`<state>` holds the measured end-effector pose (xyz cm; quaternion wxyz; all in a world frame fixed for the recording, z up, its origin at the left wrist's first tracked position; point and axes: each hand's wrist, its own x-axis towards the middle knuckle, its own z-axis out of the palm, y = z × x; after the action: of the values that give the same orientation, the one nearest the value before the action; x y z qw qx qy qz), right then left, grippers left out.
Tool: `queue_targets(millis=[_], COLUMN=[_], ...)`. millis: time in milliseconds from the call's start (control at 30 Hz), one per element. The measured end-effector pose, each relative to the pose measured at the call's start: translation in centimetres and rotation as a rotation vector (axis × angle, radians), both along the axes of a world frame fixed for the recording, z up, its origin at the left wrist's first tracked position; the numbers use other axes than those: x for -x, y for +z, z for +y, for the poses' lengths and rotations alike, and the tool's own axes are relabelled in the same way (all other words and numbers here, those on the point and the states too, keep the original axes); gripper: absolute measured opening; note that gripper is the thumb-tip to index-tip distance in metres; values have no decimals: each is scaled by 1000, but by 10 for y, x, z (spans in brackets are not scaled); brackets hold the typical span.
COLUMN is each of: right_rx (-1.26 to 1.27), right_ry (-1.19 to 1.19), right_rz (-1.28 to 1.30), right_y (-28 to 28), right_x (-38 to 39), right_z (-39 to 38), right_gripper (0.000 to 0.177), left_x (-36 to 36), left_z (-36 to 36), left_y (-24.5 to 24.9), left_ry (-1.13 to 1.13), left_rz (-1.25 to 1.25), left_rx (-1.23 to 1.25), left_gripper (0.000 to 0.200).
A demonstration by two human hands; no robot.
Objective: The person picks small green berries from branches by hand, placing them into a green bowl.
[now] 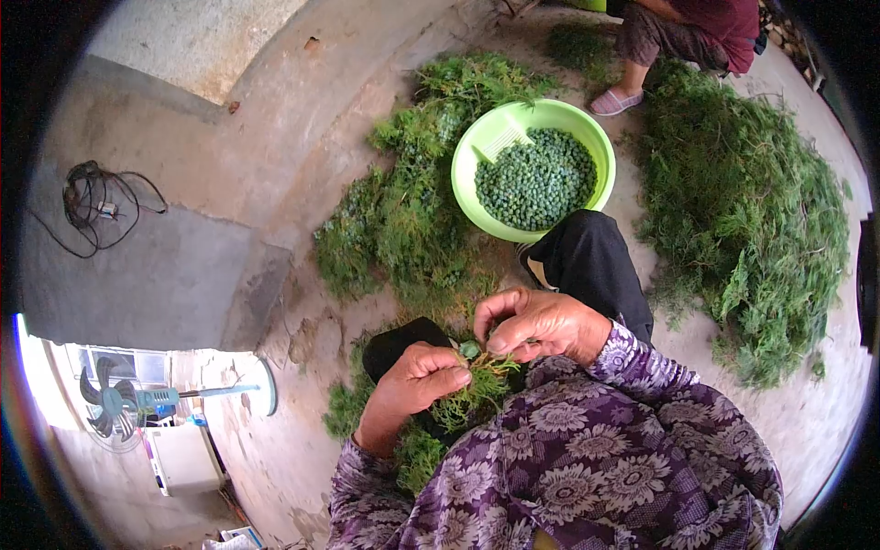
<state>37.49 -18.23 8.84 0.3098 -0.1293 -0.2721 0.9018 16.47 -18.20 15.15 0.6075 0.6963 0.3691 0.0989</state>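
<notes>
Left hand: thumb and forefinger pinched nearly flat together, holding a green sprig by its upper part; foliage hangs below the grip, over the lap. Other fingers curled in, back of the hand up.

Right hand: fingers bent, thumb and forefinger tips almost meeting at the top of the same sprig. Can't tell whether they've closed on anything; tips partly hide the contact. Wrist comes in from the right, forearm low across the body.

A small green berry sits between the two hands, just beside the right thumb. Attachment to the stem unclear.

Step, my read: picking berries off the sprig, mid-pick. Next move calls for the left pinch holding the stem steady and a short, light pull from the right, so foliage doesn't come off too.

Outward: dark trouser knee beyond the right hand, overlapping the near edge of the light-green tub. Tub is on the floor, with many loose berries in it. Cut greenery: one heap left of the tub, a bigger heap to the right. Another person sits at the far side, only partly in view.
</notes>
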Motion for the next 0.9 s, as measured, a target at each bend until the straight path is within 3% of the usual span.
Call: queue_targets(millis=[133,200,267,300,333,367,467,500,533,567,600,667,800,867,900], right_rx=[40,155,122,59,-59,-24,-192,-293,-553,-624,-1035,-1170,-1060,-824,-887], right_ry=[-248,-304,-299,-284,-264,-250,-226,-245,-266,-274,-455,-474,-331,-299,-297], right_rz=[331,375,265,165,-26,-172,-447,-577,-678,-662,-721,-827,-801,-877,-890], right_y=[-8,-11,-9,-13,-4,6,27,22,27,32,29,30,6,-2,-1], right_x=[-44,-53,-42,-35,-33,-28,-11,-4,1,6,17,27,19,18,18], right_z=[9,13,12,12,9,3,3,2,2,0,1,-2,-2,-5,-5], right_gripper=[9,19,25,30,22,24,10,15,21,26,28,26,20,16,14], left_x=[23,29,18,15,14,12,11,13,14,13,14,10,9,10,12], left_z=[3,1,2,5,7,10,12,14,15,16,14,10,2,2,2], left_y=[5,-5,-5,-7,-6,-2,-15,-20,-25,-30,-34,-36,-35,-35,-36], left_ry=[25,201,199,89,4,-62,-133,-129,-136,-149,-109,-118,-60,-77,-69], left_rz=[34,-6,-17,62,141,227,143,123,92,52,83,55,31,-1,-5], left_rx=[-8,-32,-55,-73,-106,-125,-312,-304,-343,-362,-329,-341,-307,-305,-310], left_gripper=[24,25,28,29,29,30,30,30,30,32,31,28,25,25,25])
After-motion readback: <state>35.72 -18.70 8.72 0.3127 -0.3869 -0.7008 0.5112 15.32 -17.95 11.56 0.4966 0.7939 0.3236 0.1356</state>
